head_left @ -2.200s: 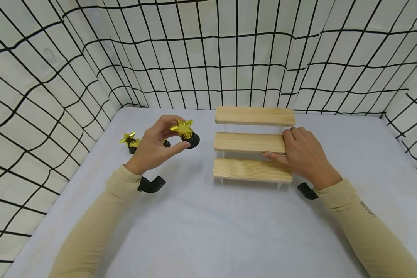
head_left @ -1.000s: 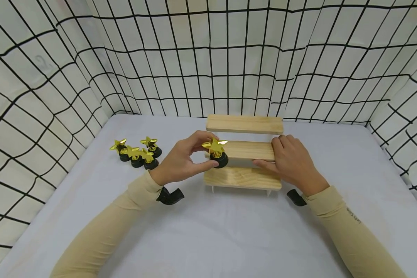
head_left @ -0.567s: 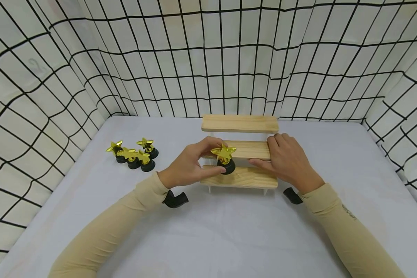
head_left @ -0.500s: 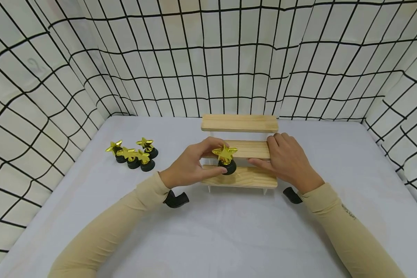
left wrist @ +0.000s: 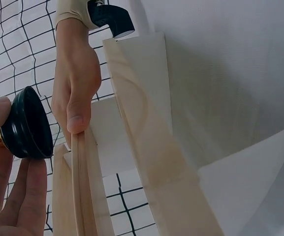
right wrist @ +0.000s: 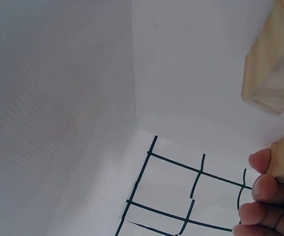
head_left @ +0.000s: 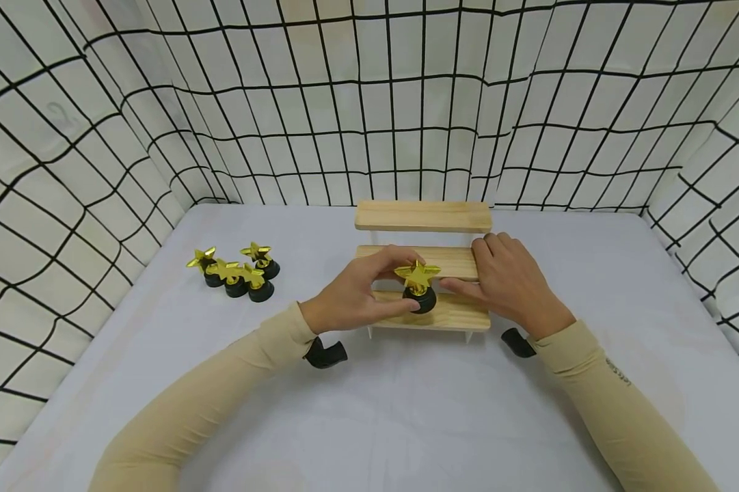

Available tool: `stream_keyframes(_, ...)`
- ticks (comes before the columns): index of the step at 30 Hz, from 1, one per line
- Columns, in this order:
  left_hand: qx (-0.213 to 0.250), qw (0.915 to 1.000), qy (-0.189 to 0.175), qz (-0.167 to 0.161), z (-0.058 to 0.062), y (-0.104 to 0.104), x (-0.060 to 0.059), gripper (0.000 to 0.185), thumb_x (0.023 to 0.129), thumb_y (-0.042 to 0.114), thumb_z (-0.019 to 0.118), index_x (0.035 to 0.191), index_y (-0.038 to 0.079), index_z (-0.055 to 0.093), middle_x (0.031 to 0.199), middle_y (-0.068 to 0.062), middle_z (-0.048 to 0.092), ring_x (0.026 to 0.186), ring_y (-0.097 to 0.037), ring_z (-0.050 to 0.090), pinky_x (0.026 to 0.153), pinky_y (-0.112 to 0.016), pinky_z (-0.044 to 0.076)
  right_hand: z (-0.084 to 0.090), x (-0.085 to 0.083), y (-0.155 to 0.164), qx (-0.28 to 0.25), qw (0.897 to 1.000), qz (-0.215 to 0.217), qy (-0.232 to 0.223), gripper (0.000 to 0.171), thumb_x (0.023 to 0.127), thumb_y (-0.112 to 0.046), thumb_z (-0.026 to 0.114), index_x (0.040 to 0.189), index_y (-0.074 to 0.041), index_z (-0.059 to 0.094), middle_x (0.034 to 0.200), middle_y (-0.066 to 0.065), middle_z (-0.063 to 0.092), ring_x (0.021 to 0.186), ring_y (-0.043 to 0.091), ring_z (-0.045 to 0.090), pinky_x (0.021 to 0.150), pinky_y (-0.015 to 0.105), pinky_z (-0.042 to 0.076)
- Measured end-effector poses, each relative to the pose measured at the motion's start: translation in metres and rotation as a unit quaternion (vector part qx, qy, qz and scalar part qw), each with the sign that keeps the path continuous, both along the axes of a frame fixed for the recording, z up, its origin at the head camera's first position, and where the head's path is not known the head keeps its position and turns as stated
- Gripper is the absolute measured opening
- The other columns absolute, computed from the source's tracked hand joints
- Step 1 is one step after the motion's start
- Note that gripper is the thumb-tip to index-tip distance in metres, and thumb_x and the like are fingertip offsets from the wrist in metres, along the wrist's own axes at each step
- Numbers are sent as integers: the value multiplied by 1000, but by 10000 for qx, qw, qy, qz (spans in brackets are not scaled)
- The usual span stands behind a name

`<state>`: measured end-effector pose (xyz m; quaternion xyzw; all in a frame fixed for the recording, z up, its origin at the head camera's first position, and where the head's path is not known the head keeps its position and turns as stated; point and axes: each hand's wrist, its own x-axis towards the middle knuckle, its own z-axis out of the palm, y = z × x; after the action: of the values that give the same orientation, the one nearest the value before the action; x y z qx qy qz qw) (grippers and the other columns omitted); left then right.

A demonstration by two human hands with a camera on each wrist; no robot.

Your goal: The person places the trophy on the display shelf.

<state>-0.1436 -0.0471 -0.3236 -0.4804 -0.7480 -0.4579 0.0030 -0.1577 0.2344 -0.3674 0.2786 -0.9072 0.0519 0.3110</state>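
A gold star trophy (head_left: pixel 418 285) with round black base is held star-up; a three-tier pale wooden rack (head_left: pixel 452 260) is gripped at three o'clock.

The left wrist view crops the trophy (left wrist: pixel 17 125), and the sleeve print (head_left: pixel 618 371) is too small to read

Four trophies (head_left: pixel 236 287) cluster on the left of the desk (head_left: pixel 406 424), well apart from the three-shelf stand (head_left: pixel 437 260) to their right. The left hand (head_left: pixel 359 294) holds a fifth trophy (head_left: pixel 423 298) near the lower two shelves; the right hand (head_left: pixel 513 283) grips the middle shelf's right end. Netting (head_left: pixel 394 130) rises behind.
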Motion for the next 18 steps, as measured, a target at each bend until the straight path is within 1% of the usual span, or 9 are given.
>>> stream_keyframes(3,15,9999,-49,-92,-1,4,-1,54,87,6,82,132,3,53,128,-13,62,110,-19,68,98,-26,62,1,0,0,-8,10000,16,-73,95,91,-90,21,78,-1,51,65,9,45,59,27,43,53,34,34)
stream_keyframes(6,31,9998,-101,-188,-2,9,-1,52,88,6,82,131,4,54,126,-12,62,108,-18,69,98,-26,62,3,1,2,23,9997,-18,-252,97,90,-91,18,79,-1,52,67,9,46,61,27,44,54,34,35)
stream_keyframes(11,-3,9996,-95,-264,-4,15,0,51,88,6,82,131,4,54,126,-13,62,108,-18,69,98,-27,62,8,3,5,185,9981,-84,-589,102,89,-90,11,86,2,55,73,11,52,69,29,50,60,37,42)
stream_keyframes(14,-29,9995,-105,-282,-5,18,0,51,88,6,82,131,4,54,127,-13,62,110,-18,68,98,-26,62,10,3,5,260,9965,-87,-788,103,89,-89,8,91,3,56,75,12,54,72,29,51,63,37,43)
stream_keyframes(17,-52,9996,-82,-279,-5,21,0,52,88,7,82,132,4,54,128,-13,63,110,-18,69,98,-25,62,11,3,6,318,9953,-68,-914,103,89,-88,10,95,3,57,77,12,55,72,28,51,63,37,43)
stream_keyframes(18,-51,9996,-76,-279,-6,22,0,53,88,7,82,133,3,54,128,-13,63,110,-18,69,98,-25,62,12,3,6,347,9950,-68,-937,100,90,-88,16,95,4,57,78,12,55,72,28,51,63,37,44)
